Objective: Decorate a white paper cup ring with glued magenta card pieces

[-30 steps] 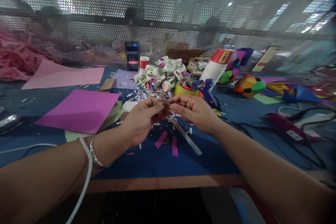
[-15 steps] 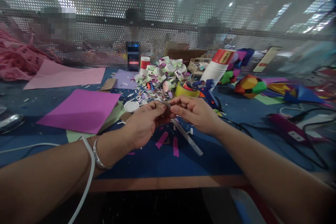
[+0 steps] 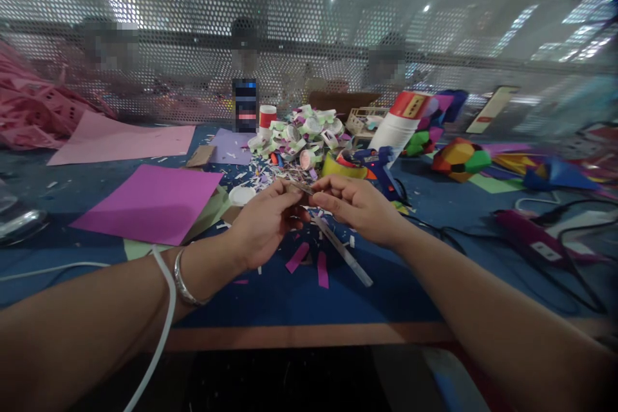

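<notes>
My left hand [image 3: 270,222] and my right hand [image 3: 360,207] meet over the middle of the blue table. Between their fingertips is a small, thin brownish piece [image 3: 302,188]; its kind is too small to make out. Thumb and fingers of my left hand pinch one end, and my right fingertips close on the other. Just below the hands lies a clear narrow strip, like a glue stick or a cutter [image 3: 345,254]. Two purple paper strips [image 3: 323,269] lie beside it. A white round lid [image 3: 241,195] sits left of my left hand.
Behind the hands rises a heap of small paper-and-cup pieces [image 3: 309,135] among scraps. A blue glue gun [image 3: 381,170] stands right of it, near white paper cups [image 3: 398,122]. Magenta paper [image 3: 154,203] lies left. A power strip [image 3: 535,238] with cables is at right. A white cable [image 3: 164,328] crosses my left forearm.
The fingers of my left hand have shifted slightly, and the thin brownish piece between the fingertips shows more clearly. My right hand has hardly moved.
</notes>
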A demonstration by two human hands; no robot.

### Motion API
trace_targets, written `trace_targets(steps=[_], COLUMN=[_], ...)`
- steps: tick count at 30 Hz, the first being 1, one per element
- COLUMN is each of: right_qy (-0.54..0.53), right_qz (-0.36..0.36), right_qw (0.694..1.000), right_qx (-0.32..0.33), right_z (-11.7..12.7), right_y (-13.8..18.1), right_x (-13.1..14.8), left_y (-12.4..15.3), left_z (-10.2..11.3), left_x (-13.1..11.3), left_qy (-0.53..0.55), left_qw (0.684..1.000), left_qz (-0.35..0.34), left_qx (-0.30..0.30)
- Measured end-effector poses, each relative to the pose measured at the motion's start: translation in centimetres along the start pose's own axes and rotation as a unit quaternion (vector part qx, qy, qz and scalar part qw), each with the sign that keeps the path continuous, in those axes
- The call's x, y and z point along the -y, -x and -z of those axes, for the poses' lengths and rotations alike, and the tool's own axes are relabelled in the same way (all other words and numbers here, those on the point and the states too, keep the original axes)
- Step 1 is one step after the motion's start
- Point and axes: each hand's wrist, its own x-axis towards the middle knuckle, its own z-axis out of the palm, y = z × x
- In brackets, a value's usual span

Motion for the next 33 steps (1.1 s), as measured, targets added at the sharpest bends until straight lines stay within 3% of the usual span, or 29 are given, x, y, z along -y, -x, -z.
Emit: trace_targets(steps=[11, 24, 33], right_qy=[0.058, 0.03, 0.049], right_qz=[0.003, -0.014, -0.03], right_qw=[0.998, 0.999, 0.998], right_qx=[0.011, 0.027, 0.011], right_z=[-0.09, -0.21, -0.4], right_y=[0.0, 0.07, 0.33], right_x=[0.24, 0.25, 0.37], left_y=[-0.06, -0.23, 0.04], left_z=[-0.35, -0.08, -0.32], left_x=[0.13, 0.59, 0.71], left_qy=[0.003, -0.04, -0.036], left_qw=[0.999, 0.998, 0.997], left_qz=[0.022, -0.043, -0.054], left_qx=[-0.028, -0.033, -0.029])
